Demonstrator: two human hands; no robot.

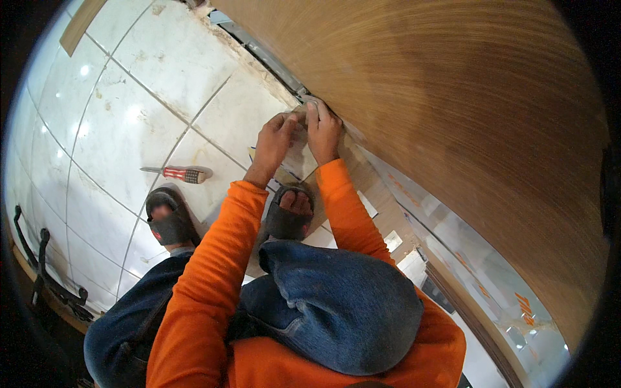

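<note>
Both my hands meet at the lower edge of a large wood-grain panel [446,97]. My left hand [274,141] is closed, thumb and fingers pinched together; whatever lies between them is hidden. Beside it, touching the panel's edge, my right hand [325,134] has its fingers closed around a small grey metal piece [310,99], only partly visible above the fingertips. A long grey metal strip [268,64] runs along the panel's edge beyond my hands. On the floor to the left lies a hand tool with a red, white and black handle [176,174] and a narrow pointed shaft.
White floor tiles [136,123] with brown stains spread to the left. A wooden strip [83,26] lies far left. Black curved metal legs [44,258] stand at the left rim. My sandalled feet [291,210] are below my hands. Clear plastic with orange print [479,288] lies right.
</note>
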